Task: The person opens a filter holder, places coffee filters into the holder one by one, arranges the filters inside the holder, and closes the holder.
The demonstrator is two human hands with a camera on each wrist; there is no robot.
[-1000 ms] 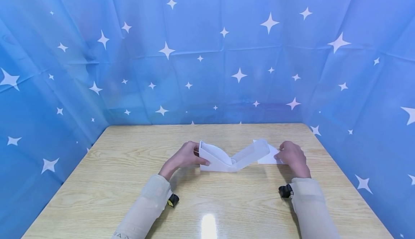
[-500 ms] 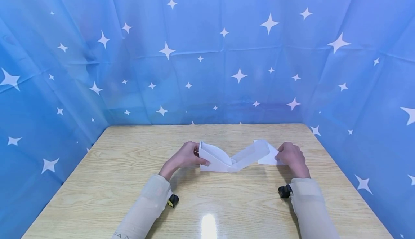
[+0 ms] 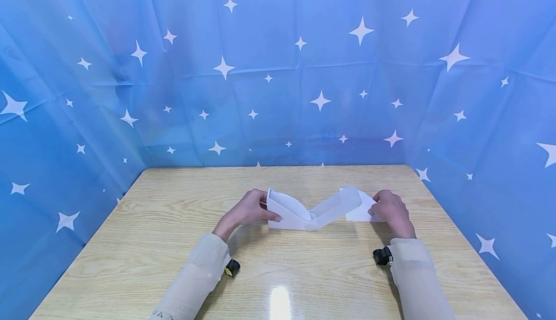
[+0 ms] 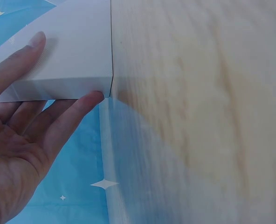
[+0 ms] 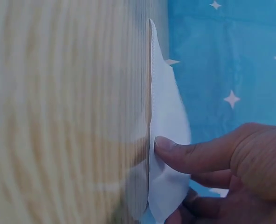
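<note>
My left hand grips the closed end of a white box with a curved rim. In the left wrist view the thumb lies on one broad side of the box, with the fingers under its narrow wall. A translucent lid is swung open to the right from the low end. Just beyond the lid, my right hand pinches a flat white paper coffee filter near the tabletop. The right wrist view shows a crimped seam along the filter; my fingertips behind it are partly hidden.
The wooden table carries the box and spans the lower view. Blue curtains with white stars hang behind and on both sides. Small black devices are strapped at both wrists, the right device close above the table.
The filter's edges have shifted very slightly in my right hand. The box, its open lid and my left hand stay as they were.
</note>
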